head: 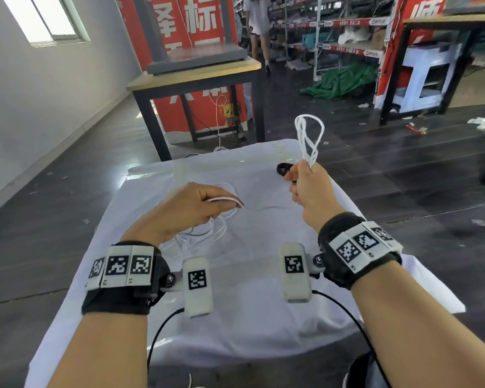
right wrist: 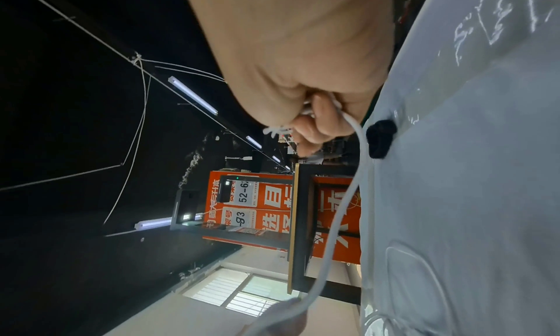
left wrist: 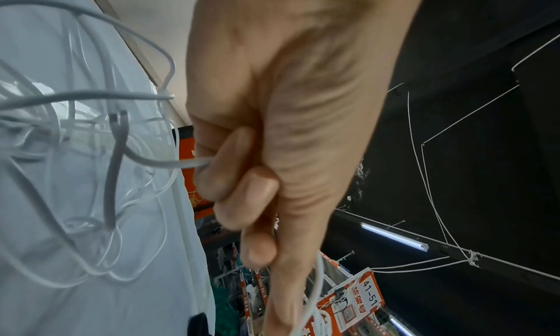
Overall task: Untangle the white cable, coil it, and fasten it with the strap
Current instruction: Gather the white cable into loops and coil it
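Note:
My right hand (head: 305,182) is raised over the table's far right and grips a small bundle of white cable loops (head: 308,138) that stand up out of the fist. From that fist (right wrist: 318,120) a single strand of the cable (right wrist: 342,212) runs down toward my left hand. My left hand (head: 207,203) pinches that strand between thumb and fingers (left wrist: 242,171). Under it, the loose tangled part of the cable (head: 205,233) lies on the white-covered table (head: 258,317). The black strap (head: 284,169) lies on the cloth just left of my right hand, partly hidden by it.
A dark-framed wooden table (head: 196,77) stands just beyond my table, with red banners behind it. A person (head: 259,21) is walking near the shelves at the back. Litter and a green sheet (head: 345,79) lie on the dark floor to the right.

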The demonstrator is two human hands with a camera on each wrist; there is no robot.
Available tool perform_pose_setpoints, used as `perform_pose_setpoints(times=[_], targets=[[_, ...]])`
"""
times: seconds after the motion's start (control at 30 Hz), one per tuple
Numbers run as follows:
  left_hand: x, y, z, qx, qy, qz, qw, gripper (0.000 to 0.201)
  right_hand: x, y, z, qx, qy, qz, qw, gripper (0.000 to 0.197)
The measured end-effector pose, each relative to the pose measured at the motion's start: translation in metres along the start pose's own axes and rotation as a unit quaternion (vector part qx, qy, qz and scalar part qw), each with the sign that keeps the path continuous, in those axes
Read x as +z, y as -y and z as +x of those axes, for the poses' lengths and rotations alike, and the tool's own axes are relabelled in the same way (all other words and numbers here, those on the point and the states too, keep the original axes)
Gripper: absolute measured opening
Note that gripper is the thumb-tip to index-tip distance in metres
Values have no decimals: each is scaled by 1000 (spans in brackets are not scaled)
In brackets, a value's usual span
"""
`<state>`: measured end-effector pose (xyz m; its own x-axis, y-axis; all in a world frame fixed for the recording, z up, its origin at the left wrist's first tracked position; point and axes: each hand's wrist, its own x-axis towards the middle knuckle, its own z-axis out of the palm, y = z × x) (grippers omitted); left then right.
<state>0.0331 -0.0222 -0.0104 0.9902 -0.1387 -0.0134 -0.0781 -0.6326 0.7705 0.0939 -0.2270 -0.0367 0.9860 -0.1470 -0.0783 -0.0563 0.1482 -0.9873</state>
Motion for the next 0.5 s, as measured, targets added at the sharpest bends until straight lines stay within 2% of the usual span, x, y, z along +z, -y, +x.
perform_pose_setpoints(times=[0.17,0.23,0.37,0.5], targets=[[0,-9,-8,-5,119,-60,991,21,3,-1,-6,55,104,-88,989,26],[1,-13,-10,10,120,-98,988,25,5,-4,-7,51,144,-144,978,28],[4,-15,-2,22,5,-153,988,24,9,-7,-13,78,247,-235,937,27],[10,-11,5,7,-113,-99,989,18,11,-5,-19,87,336,-292,891,31]])
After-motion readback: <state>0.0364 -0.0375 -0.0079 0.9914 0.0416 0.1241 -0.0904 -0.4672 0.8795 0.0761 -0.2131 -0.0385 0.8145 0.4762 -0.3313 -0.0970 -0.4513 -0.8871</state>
